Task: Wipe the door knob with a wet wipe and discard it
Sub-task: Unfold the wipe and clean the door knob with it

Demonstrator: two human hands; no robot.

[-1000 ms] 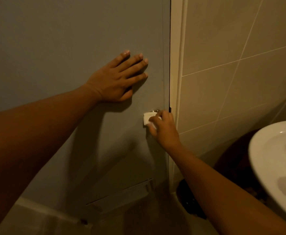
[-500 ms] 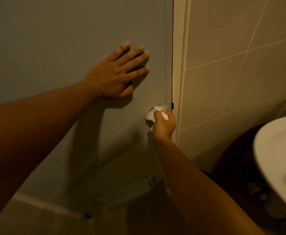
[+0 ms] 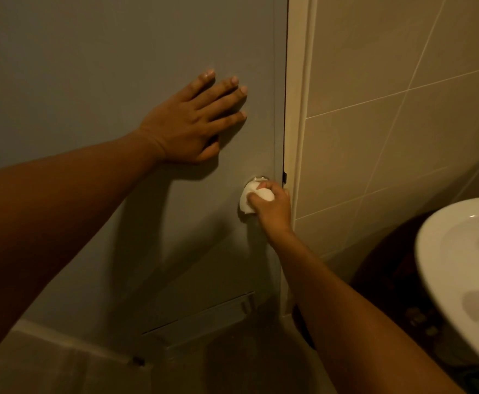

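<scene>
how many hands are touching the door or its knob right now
2. The left hand lies flat on the door, above and left of the knob. The right hand presses the wet wipe onto the door knob, mostly hiding it.

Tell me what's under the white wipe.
The wipe, bunched in the right hand, covers the door knob; only a metal sliver shows above. The rest is hidden.

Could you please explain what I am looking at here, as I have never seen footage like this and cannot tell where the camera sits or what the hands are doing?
The camera is worn on a person's head, looking down at their own bare arms. The left hand lies flat on a grey door. The right hand presses a crumpled white wet wipe around the door knob, mostly hidden. A white sink is at right.
</scene>
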